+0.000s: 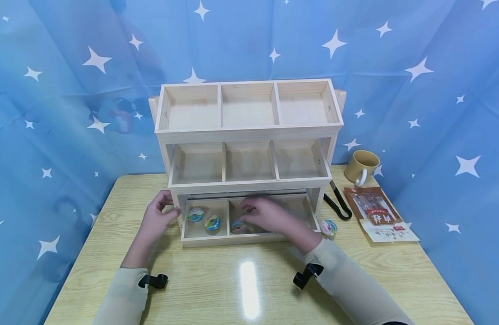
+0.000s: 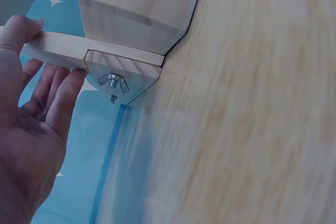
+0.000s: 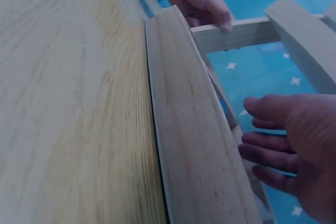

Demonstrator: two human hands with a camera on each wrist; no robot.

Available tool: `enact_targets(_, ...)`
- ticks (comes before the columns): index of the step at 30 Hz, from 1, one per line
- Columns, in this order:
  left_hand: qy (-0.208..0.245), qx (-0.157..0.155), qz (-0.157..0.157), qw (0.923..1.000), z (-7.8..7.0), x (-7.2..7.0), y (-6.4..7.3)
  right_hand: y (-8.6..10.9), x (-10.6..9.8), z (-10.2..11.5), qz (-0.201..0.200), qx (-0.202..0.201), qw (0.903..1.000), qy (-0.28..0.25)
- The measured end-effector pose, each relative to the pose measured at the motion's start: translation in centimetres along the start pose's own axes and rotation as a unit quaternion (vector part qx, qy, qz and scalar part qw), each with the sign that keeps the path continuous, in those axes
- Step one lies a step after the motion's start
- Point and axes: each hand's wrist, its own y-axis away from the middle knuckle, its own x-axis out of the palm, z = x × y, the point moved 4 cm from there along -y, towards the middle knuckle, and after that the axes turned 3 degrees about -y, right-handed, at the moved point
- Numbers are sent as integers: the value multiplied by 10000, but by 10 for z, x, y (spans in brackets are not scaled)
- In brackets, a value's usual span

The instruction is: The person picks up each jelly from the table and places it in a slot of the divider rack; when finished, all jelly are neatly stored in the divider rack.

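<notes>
A pale wooden three-tier rack (image 1: pixel 249 134) stands on the table, each tier split into three compartments. My left hand (image 1: pixel 156 219) grips its left upright (image 2: pixel 60 48) between thumb and fingers, beside a wing nut (image 2: pixel 113 80). Over the bottom tray (image 1: pixel 249 239), my right hand (image 1: pixel 269 214) hovers at the middle compartment with fingers loosely extended and nothing in them. Just under its fingertips sits a small round tub with a colourful lid (image 1: pixel 238 227). The bottom left compartment holds two similar tubs, one at the back (image 1: pixel 196 214) and one nearer the front (image 1: pixel 212 223).
Right of the rack, another round tub (image 1: pixel 328 227) lies on the table (image 1: pixel 200 280). Beyond it are a black-handled tool (image 1: pixel 339 203), a brown and white food packet (image 1: pixel 381 214) and a tan mug (image 1: pixel 361 165). A blue star-patterned curtain (image 1: pixel 249 40) hangs behind.
</notes>
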Motion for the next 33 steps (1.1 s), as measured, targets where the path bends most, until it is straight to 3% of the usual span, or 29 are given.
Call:
enact_targets(9, 17, -25, -4, 10000, -1, -2, 2, 49, -24, 5, -891, -522, 9941, 327)
enact_targets(18, -25, 43, 30, 10000, 2, 0, 0, 122, -54, -15, -1718, -453, 9824, 570)
enact_targets(29, -69, -18, -4, 10000, 3, -2, 0, 196, -63, -45, -2530, 71, 9590, 1274)
enact_targets(33, -64, 30, -10, 10000, 2, -1, -1, 218, -60, -53, -2578, 639, 9552, 1308)
